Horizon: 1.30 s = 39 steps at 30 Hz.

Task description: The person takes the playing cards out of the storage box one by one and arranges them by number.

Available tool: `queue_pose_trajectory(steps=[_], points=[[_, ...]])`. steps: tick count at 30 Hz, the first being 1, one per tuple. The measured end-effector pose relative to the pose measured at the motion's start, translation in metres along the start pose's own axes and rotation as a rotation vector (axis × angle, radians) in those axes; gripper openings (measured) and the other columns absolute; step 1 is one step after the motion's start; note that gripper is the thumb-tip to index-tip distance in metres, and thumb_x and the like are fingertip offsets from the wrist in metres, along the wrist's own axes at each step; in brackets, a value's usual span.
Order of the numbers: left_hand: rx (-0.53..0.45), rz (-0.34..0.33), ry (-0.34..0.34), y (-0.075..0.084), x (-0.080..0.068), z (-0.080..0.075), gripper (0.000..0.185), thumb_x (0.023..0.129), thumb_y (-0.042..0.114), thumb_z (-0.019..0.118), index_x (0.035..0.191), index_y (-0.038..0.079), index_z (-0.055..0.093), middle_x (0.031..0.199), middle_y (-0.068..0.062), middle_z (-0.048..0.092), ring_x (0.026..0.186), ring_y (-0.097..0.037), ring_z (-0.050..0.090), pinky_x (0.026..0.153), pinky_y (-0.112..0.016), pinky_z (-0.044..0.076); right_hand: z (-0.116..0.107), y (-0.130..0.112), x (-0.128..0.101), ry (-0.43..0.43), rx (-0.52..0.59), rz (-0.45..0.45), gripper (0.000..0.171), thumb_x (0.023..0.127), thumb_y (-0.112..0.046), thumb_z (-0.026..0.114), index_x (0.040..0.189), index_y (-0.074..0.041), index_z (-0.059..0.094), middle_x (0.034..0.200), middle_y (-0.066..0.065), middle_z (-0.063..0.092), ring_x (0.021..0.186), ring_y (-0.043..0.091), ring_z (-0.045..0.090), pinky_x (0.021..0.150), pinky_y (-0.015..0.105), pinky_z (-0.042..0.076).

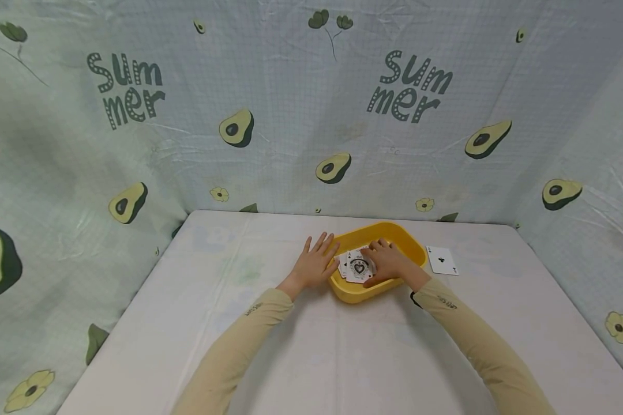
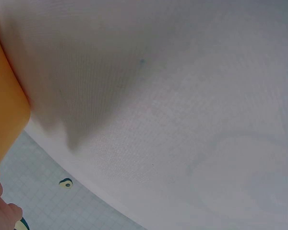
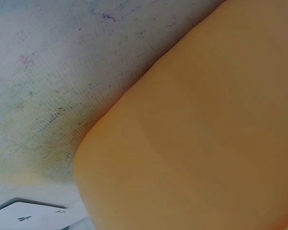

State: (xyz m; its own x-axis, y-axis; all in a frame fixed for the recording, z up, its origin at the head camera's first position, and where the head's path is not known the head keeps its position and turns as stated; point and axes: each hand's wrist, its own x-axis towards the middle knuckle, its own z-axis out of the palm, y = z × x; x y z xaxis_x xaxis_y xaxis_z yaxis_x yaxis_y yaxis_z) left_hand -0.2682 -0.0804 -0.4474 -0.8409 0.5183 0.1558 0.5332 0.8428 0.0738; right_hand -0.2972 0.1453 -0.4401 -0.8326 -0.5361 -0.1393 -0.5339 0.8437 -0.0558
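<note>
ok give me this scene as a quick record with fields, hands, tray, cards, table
left hand: flat, fingers spread, against the tray's left side
right hand: inside the tray, resting on the cards; grip unclear
tray: yellow, shallow, on the table
cards in tray: small face-up pile, a spade ace showing
loose card: face up on the table, right of the tray, apart from it
table: white cloth cover

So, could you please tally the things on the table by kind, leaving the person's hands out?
Yellow tray: 1
Pile of playing cards in the tray, too overlapped to count singly: 1
Single playing card lying on the table right of the tray: 1
Total: 3
</note>
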Motion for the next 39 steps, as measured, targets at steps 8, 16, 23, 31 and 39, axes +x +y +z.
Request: queue_pose_trajectory(steps=[8, 16, 23, 31, 39], points=[[-0.001, 0.003, 0.004, 0.000, 0.000, 0.000, 0.051, 0.096, 0.037, 0.026, 0.141, 0.014, 0.027, 0.149, -0.008, 0.019, 0.139, -0.025, 0.012, 0.111, -0.050, 0.011, 0.000, 0.000, -0.001, 0.006, -0.004, 0.006, 0.087, 0.062, -0.059, 0.069, 0.131, -0.012, 0.044, 0.117, 0.013, 0.047, 0.109, 0.032, 0.037, 0.093, 0.054, 0.033], [-0.002, 0.000, -0.012, 0.002, 0.000, -0.001, 0.052, 0.096, 0.038, 0.025, 0.142, 0.014, 0.026, 0.150, -0.008, 0.018, 0.139, -0.025, 0.011, 0.111, -0.049, 0.010, -0.002, 0.001, -0.002, 0.010, -0.041, 0.022, 0.087, 0.063, -0.059, 0.068, 0.132, -0.013, 0.043, 0.121, 0.011, 0.045, 0.114, 0.034, 0.035, 0.094, 0.056, 0.033], [-0.001, -0.003, -0.015, 0.002, 0.000, 0.000, 0.052, 0.096, 0.039, 0.023, 0.142, 0.015, 0.025, 0.150, -0.007, 0.018, 0.140, -0.024, 0.010, 0.111, -0.049, 0.010, -0.010, 0.001, -0.008, 0.032, -0.024, 0.015, 0.085, 0.065, -0.057, 0.068, 0.132, -0.011, 0.043, 0.126, 0.011, 0.044, 0.115, 0.035, 0.035, 0.091, 0.056, 0.033], [0.005, -0.006, -0.008, 0.001, 0.001, 0.000, 0.050, 0.096, 0.036, 0.027, 0.141, 0.015, 0.026, 0.150, -0.008, 0.019, 0.139, -0.025, 0.011, 0.110, -0.050, 0.011, -0.016, 0.005, -0.016, 0.041, -0.049, 0.028, 0.086, 0.066, -0.059, 0.066, 0.133, -0.010, 0.042, 0.131, 0.012, 0.043, 0.117, 0.036, 0.034, 0.092, 0.056, 0.032], [0.009, -0.008, -0.018, 0.000, 0.002, 0.000, 0.050, 0.096, 0.037, 0.027, 0.142, 0.015, 0.025, 0.150, -0.008, 0.018, 0.140, -0.024, 0.009, 0.111, -0.050, 0.011, -0.024, 0.009, -0.025, 0.077, -0.027, 0.035, 0.084, 0.066, -0.055, 0.068, 0.132, -0.009, 0.043, 0.131, 0.012, 0.042, 0.117, 0.036, 0.032, 0.093, 0.056, 0.029]])
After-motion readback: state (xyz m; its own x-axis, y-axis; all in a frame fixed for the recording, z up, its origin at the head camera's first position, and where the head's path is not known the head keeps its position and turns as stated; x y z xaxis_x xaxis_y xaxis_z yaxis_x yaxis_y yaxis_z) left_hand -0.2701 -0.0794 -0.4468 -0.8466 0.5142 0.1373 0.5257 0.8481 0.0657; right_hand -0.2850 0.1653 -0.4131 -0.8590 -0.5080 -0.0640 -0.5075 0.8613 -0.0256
